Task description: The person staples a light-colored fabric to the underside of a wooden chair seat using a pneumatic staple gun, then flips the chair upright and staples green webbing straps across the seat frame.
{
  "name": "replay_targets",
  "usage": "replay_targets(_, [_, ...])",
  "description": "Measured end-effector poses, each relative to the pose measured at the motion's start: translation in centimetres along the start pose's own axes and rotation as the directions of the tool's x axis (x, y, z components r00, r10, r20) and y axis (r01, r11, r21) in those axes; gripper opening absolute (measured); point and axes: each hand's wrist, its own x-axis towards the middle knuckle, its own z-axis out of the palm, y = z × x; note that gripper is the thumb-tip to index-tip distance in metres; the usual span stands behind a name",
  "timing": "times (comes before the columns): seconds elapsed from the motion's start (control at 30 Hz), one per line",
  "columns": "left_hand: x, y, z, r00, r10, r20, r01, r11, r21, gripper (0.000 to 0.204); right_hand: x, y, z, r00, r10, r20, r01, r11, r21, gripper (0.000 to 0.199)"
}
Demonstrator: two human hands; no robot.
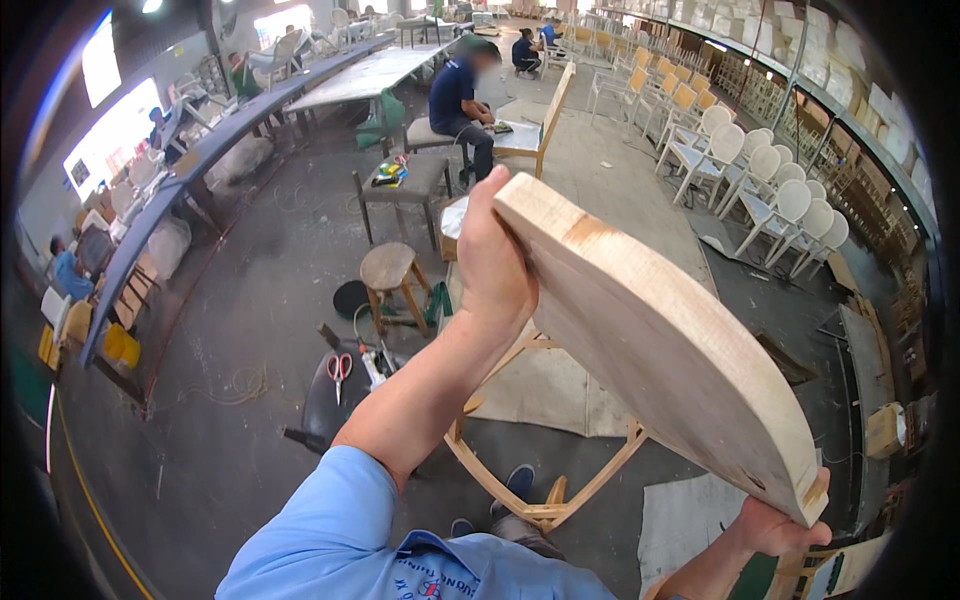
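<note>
One rounded wooden panel (pixel 660 350) is held tilted at centre-right, its far edge gripped by the left hand (pixel 492 262) at 12 o'clock and its near tip clasped by the right hand (pixel 780 525) at 5 o'clock. One wooden frame (pixel 545 440) lies beneath (bare floor at 9 o'clock). One round stool (pixel 388 268) and one pair of scissors (pixel 339 366) are seen at 10 o'clock.

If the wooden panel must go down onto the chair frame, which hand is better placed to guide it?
Probably the right hand: it holds the wooden panel's lower end, close above the chair frame. The left hand grips the raised far end, farther from the frame.
</note>
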Motion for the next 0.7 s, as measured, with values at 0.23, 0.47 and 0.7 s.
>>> replay_targets(0.23, [13.2, -3.4, 1.3, 0.999, 0.037, 0.025, -0.038, 0.999, 0.01, 0.021, 6.6, 11.4, -0.7, 0.988, -0.12, -0.094, 0.135, 0.975, 0.177, 0.099])
replay_targets(0.47, [28.0, -9.0, -1.8, 0.998, -0.047, 0.038, 0.043, 0.995, 0.094, 0.037, 10.5, 24.3, 0.6, 0.948, -0.158, -0.276, 0.092, 0.967, -0.237, 0.111])
replay_targets(0.7, [42.4, -20.2, -4.4, 0.972, -0.223, 0.068, 0.215, 0.97, 0.112, 0.035, 12.5, 36.9, 5.0, 0.944, -0.211, -0.253, 0.065, 0.872, -0.486, 0.097])
